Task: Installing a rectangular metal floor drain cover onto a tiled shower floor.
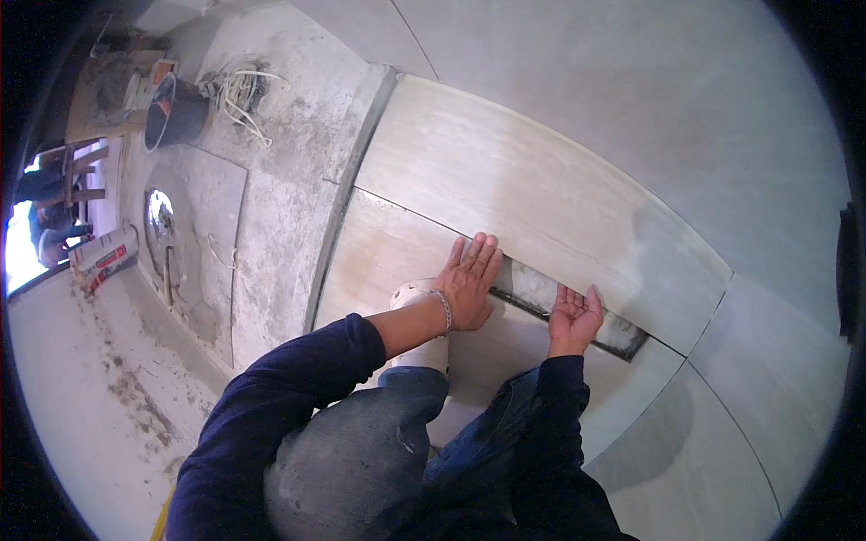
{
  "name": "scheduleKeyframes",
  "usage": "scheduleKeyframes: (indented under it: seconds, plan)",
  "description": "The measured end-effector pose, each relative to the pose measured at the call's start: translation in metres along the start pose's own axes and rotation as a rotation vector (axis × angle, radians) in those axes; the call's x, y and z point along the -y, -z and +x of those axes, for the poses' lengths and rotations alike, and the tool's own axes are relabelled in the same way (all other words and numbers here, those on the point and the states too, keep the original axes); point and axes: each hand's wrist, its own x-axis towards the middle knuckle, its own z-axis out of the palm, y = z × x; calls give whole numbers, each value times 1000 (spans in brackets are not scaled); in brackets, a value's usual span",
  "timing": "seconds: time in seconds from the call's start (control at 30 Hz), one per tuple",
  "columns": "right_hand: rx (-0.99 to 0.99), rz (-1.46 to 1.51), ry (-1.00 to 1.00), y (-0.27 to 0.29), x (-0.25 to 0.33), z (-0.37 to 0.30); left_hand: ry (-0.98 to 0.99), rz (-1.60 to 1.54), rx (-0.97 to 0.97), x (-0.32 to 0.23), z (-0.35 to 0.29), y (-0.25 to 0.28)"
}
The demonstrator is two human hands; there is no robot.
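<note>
Left hand [469, 281] flat on floor tile [397, 261], right hand [575, 317] at open gap [577, 311]

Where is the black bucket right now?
In the head view, the black bucket stands at the upper left on the bare cement floor, beside a tangle of white cables, far from both hands.

Part of the dark gap [577, 311] was covered by the right hand [574, 317]; things at ten o'clock were too small to be told.
</note>
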Motion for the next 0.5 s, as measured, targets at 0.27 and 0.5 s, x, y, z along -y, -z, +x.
scheduleKeyframes:
  seconds: [0.27, 0.5]
  plan:
    - [27, 35, 4, 1, -5, 3, 2, 15, 27, -1, 2, 2]
    - [10, 42, 8, 2, 1, 2, -5, 0, 36, -6, 2, 6]
